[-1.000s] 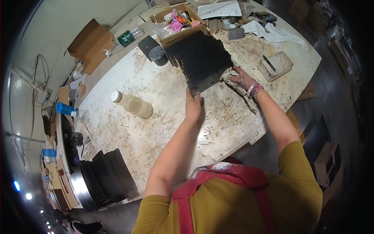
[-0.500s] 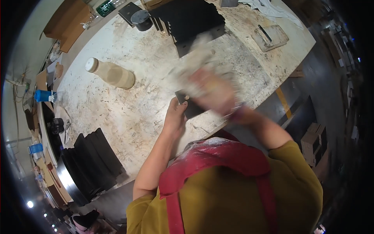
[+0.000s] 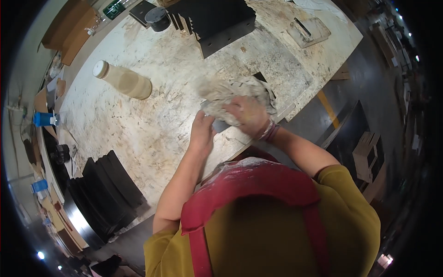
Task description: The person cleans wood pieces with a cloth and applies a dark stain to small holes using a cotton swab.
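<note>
A dark flat panel lies near the table's front edge, mostly hidden under a crumpled whitish rag; one black corner shows beyond the rag. My left hand grips the panel's left end, thumb near its top face. Pressed down on the rag is my right hand, its fingers bunched in the cloth. The rag's left end is smeared by motion.
A capped bottle of cloudy beige liquid stands left of my hands. Black panels are stacked at the back and front left. A round dark tub and a shallow tray holding a black tool sit farther off.
My right hand, blurred above the panel before, has come down with the rag and now covers most of the panel. The left hand keeps its grip. The whole view has shifted slightly.
</note>
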Available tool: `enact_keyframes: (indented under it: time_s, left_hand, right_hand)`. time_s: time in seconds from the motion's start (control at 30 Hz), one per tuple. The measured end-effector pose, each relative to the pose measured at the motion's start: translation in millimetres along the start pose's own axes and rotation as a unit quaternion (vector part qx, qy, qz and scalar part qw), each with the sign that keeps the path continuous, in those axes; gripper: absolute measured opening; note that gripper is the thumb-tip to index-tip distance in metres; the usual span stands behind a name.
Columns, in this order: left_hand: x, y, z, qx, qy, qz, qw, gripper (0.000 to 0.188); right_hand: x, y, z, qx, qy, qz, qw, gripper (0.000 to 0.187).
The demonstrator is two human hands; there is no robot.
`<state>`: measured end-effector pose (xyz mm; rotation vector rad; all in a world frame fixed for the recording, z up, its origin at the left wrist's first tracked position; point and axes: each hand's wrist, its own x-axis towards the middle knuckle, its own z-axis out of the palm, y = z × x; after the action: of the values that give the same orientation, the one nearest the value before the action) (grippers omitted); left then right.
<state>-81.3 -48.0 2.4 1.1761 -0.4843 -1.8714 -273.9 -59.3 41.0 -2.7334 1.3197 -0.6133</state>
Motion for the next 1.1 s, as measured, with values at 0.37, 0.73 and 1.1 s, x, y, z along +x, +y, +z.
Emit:
enact_keyframes:
  time_s: [0.37,0.73,1.1]
  left_hand:
    - [3.1,-0.3,-0.2,0.041,-0.004,-0.007,0.999,0.019]
    - [-43.6,46.2,34.6,0.392,0.059,0.264,0.879,0.028]
    - [-51.3,41.9,-14.6,0.658,-0.005,0.349,0.667,0.100]
  right_hand:
    - [-4.7,28.3,-15.5,-0.028,-0.013,0.064,0.997,0.032]
    - [-120.0,195.3,-22.8,0.325,0.168,0.497,0.787,0.056]
    - [-34.2,97.7,-68.8,0.220,0.145,0.415,0.871,0.036]
